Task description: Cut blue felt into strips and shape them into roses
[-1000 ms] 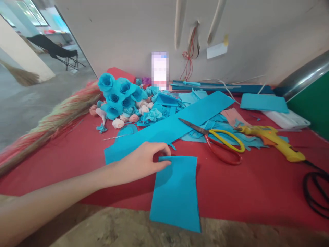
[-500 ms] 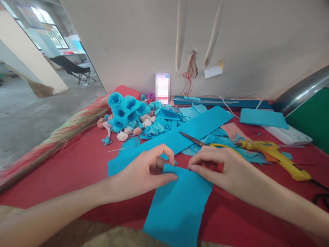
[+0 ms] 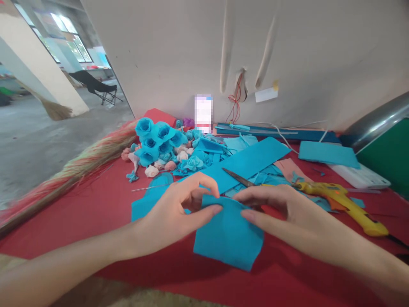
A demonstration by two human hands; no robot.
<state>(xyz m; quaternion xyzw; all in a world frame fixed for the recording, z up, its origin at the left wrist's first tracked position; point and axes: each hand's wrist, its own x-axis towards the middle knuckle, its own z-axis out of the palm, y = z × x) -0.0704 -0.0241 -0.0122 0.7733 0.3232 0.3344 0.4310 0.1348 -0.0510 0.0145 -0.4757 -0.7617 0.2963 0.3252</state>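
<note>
A piece of blue crepe paper (image 3: 228, 236) hangs from both hands over the red table, its top edge between my fingers. My left hand (image 3: 183, 209) pinches the top left corner between thumb and fingers. At the upper right edge, my right hand (image 3: 271, 207) grips the same piece, thumb in front and fingers behind. Just beyond the hands lie scissors (image 3: 238, 177) with yellow handles, partly hidden by my right hand. A long blue paper strip (image 3: 252, 160) runs diagonally under the scissors' tip.
Blue paper flowers (image 3: 158, 138) and small pink and white roses (image 3: 151, 171) are heaped at the back left. To the right lie a yellow glue gun (image 3: 348, 200) and a folded blue paper stack (image 3: 329, 154). A straw broom (image 3: 86, 166) borders the red tabletop (image 3: 105, 200) at left.
The blue crepe paper's lower end has risen and it now hangs shorter, above the table edge. My right thumb has moved onto its front face. The view has shifted slightly.
</note>
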